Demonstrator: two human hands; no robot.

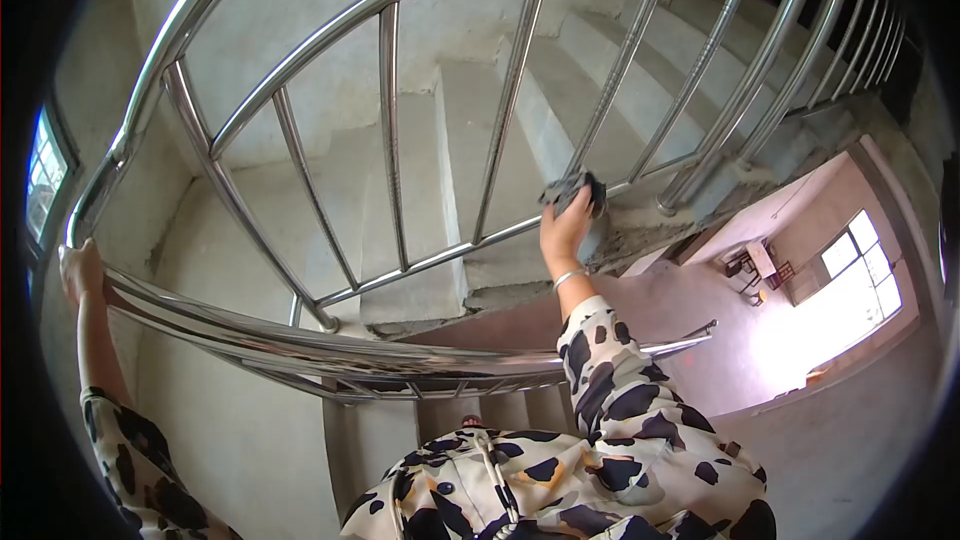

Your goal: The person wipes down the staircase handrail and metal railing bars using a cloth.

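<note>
At the far left my left hand (82, 272) is wrapped round the shiny metal handrail (92, 202) where it bends. My right hand (566, 234) reaches forward, its fingers closed on a crumpled dark grey cloth (572, 188). That cloth lies against the foot of an upright metal bar (610, 90), where it meets the lower rail (520, 230) of the railing. Part of the bar and rail is hidden behind the cloth and fingers.
Concrete stairs (470, 130) climb beyond the railing to the upper right. More steps (505, 418) lie below, under a lower handrail (400, 348). To the right, a drop opens onto a room with a table (762, 258), chairs and a bright window (862, 258).
</note>
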